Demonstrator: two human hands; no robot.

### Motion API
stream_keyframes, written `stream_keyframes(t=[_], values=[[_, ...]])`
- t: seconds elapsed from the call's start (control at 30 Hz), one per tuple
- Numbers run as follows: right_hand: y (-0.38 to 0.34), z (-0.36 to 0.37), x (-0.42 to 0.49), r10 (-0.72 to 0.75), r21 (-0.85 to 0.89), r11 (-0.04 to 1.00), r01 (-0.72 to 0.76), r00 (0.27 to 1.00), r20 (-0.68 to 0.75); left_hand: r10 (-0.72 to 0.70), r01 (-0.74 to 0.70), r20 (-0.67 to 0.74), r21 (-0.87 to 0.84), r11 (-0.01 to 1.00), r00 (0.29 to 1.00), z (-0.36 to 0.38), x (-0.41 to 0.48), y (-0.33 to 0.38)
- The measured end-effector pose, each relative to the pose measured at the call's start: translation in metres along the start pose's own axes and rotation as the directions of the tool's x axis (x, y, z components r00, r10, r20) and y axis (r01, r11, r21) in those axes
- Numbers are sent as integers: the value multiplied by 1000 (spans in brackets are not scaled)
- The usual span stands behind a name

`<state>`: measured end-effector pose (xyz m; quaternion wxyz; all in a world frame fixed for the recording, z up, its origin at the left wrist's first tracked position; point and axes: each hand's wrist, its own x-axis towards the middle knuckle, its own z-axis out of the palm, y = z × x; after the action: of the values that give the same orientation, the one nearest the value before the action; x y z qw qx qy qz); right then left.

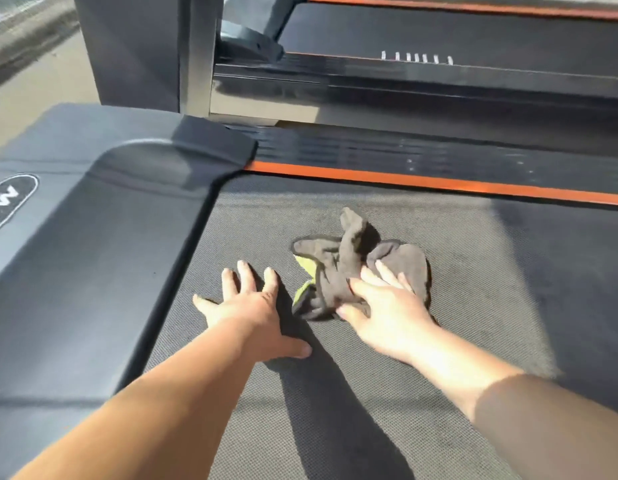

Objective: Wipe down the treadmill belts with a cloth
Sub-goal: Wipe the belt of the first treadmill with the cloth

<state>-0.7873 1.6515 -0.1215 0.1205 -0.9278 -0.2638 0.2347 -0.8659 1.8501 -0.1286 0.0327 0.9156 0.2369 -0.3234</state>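
cloth [335, 271]: soft, light, crumpled, likely bunches; press flat at its middle | right hand [387, 306]: fingers flat on cloth | left hand [252, 306]: spread on belt [491, 271]

The cloth [352, 268] lies on the belt [474, 271], under the right hand [387, 306]. The left hand [252, 306] rests just left of it.

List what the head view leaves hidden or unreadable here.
Head view:
- The logo on the motor cover: cut off by the left edge.
- Part of the cloth under the right hand: covered by the hand.
- The white marks on the far treadmill's rail: too small, blurred.
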Motion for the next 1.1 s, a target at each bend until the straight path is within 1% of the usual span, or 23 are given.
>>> stream_keyframes(t=[0.07, 0.13, 0.2, 0.27, 0.3, 0.33, 0.43, 0.5, 0.6, 0.63, 0.7, 0.73, 0.77, 0.8, 0.83, 0.9, 0.93, 0.97, 1.03, 1.1], values=[[3, 6, -2, -19, -87, 996, 23, 999, 40, 1, -1, -40, -8, 1000, 999, -1, 3, -3], [5, 3, -3, 6, -121, 993, 3, 997, 71, 8, -8, -28, 4, 1000, 1000, -6, 9, -4], [8, -6, 3, 105, -146, 985, -90, 990, 98, 28, -28, -15, 4, 1000, 1000, -10, 17, -1], [6, -10, 16, 185, -86, 981, -175, 974, 129, 39, -39, -13, -18, 999, 999, -9, 22, -1], [2, -9, 23, 199, -55, 979, -194, 973, 114, 49, -49, -11, -25, 998, 999, -8, 22, -2], [-3, -5, 31, 199, -46, 980, -196, 978, 67, 57, -58, -13, -20, 998, 998, -6, 24, -3], [-24, 6, 63, 180, -48, 981, -188, 975, -133, 53, -53, -12, 1, 999, 999, -6, 26, -4], [-46, 10, 85, 123, -43, 990, -132, 977, -172, 59, -59, -5, 17, 998, 998, -7, 25, -3], [-67, 15, 103, -49, -37, 998, 44, 985, -165, 58, -58, -2, 28, 998, 998, -5, 25, -4], [-64, 14, 103, -112, -60, 993, 103, 979, -172, 61, -60, -9, 28, 998, 998, -4, 25, -5], [-45, 6, 98, -239, -172, 962, 211, 957, -164, 68, -67, -18, 26, 997, 998, -3, 25, -6], [-31, -1, 96, -270, -214, 948, 236, 952, -147, 71, -70, -20, 22, 997, 997, -3, 25, -6], [-14, -9, 98, -247, -227, 950, 214, 960, -129, 72, -72, -23, 13, 997, 997, -3, 25, -6], [3, -18, 103, -168, -218, 967, 134, 975, -144, 74, -74, -27, 7, 997, 997, -2, 25, -6], [21, -29, 110, -44, -180, 984, 10, 982, -183, 75, -75, -29, 2, 997, 997, -2, 25, -6], [49, -46, 121, 176, -77, 976, -205, 944, -280, 73, -73, -30, -8, 997, 997, -1, 25, -6], [56, -50, 122, 245, -39, 962, -269, 922, -300, 72, -73, -29, -10, 997, 997, -1, 26, -6], [58, -51, 124, 285, -21, 952, -307, 907, -310, 73, -73, -28, -11, 997, 997, -2, 27, -5], [50, -46, 125, 308, -5, 944, -329, 889, -340, 72, -73, -17, -13, 997, 997, -2, 28, -5], [28, -35, 117, 258, 16, 963, -270, 898, -357, 76, -77, -15, -13, 997, 997, -2, 27, -5]])
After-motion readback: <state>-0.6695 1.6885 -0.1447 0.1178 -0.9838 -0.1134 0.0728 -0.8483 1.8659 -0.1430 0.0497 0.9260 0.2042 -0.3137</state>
